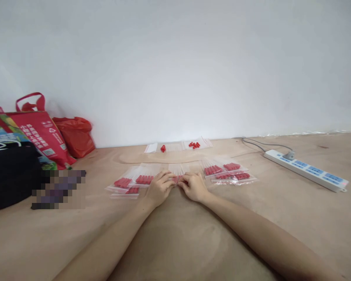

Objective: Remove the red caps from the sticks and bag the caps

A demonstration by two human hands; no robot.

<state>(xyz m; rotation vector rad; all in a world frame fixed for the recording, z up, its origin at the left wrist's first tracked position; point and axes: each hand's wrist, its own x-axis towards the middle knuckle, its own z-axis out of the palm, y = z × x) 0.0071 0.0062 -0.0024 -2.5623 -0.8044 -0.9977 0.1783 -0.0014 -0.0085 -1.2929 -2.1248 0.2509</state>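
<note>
Your worktop (175, 242) runs back to the wall, and crowding looks like the main risk on it. Toward the far left corner stand a red shopping bag (46, 134) and a red plastic bag (76, 136); their contents are hidden. Out to the right lies a power strip (304, 169), its cable trailing to the far edge, well apart from your hands, so a snag seems unlikely.

Nearer the middle, a left pile (134, 177) and a right pile (226, 169) of clear packets each show rows of red pieces (144, 179) through the plastic. The packets overlap and look slippery, so an outward brush of your wrist could drag several askew.

Your left hand (160, 188) and right hand (194, 186) pinch the near end of one small clear bag (177, 168), between the piles. If that end were pressed unevenly, it could gape and let the red pieces slide out; your fingers hide how many it holds.

By the far edge, loose red bits (194, 144) lie scattered at more clear plastic; you can't tell whether inside or on top. If on top, a knock could roll them away.
</note>
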